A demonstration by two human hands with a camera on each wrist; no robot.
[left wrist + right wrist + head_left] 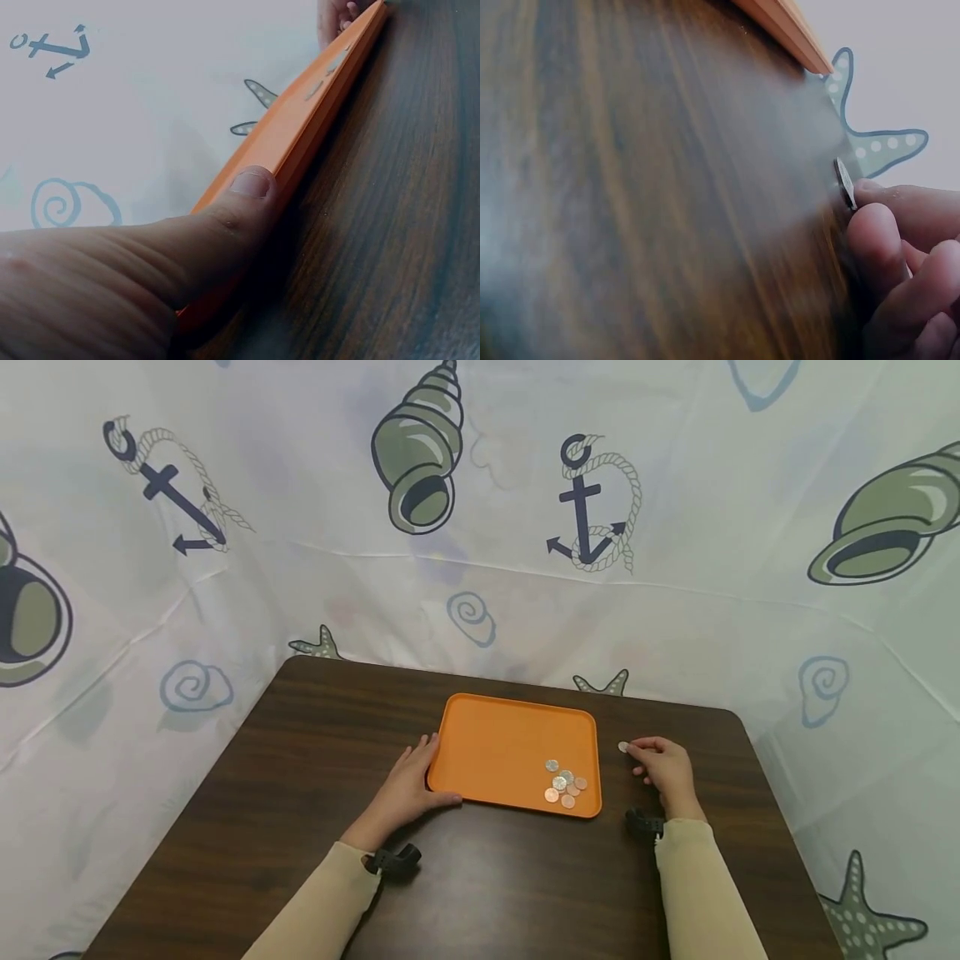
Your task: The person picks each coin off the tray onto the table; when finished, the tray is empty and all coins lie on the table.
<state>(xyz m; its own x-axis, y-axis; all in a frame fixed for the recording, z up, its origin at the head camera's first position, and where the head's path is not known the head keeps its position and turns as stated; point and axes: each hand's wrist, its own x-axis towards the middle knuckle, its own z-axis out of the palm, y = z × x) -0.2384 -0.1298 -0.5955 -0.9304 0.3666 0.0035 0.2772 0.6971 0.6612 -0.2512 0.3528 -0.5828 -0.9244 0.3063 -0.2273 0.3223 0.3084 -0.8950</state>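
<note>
An orange tray (502, 743) lies on the dark table, with several silver and copper coins (559, 782) grouped at its right front part. My left hand (405, 789) is at the tray's left front corner, thumb along the front edge and fingers along the left side; in the left wrist view the thumb (251, 184) rests on the rim (289, 150). To the right of the tray, my right hand (666, 772) pinches a silver coin (623, 747) between thumb and fingertip. The right wrist view shows that coin (844, 184) nearly edge-on, other fingers curled below.
The brown wooden table (315, 727) extends around the tray. Behind it hangs a pale cloth (510, 635) printed with shells, anchors and starfish. Dark bands (395, 860) sit at both wrists, over cream sleeves.
</note>
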